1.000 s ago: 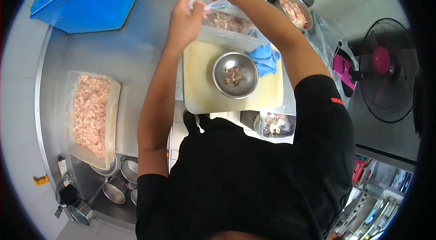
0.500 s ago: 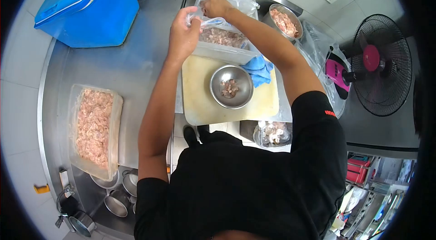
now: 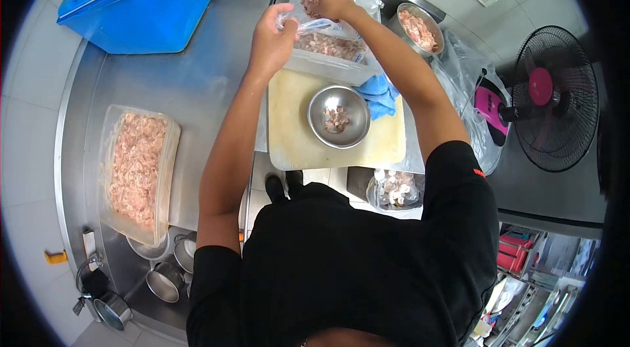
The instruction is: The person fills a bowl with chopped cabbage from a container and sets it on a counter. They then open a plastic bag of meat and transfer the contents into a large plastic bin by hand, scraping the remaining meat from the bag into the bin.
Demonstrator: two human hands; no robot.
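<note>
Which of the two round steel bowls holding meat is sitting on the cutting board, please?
The steel bowl with only a few meat pieces, beside the blue cloth. The fuller bowl stands on the counter near the wall.

We see a blue bin (image 3: 134, 2) at ten o'clock, a cream board (image 3: 289, 130), a blue cloth (image 3: 380, 94), and pink meat (image 3: 136, 170) at nine.

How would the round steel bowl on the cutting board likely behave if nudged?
The steel bowl looks thin and holds only a few meat pieces, so it is probably light. Its rounded base may rock or slide on the smooth cutting board. Likely stiff, not fragile.
</note>
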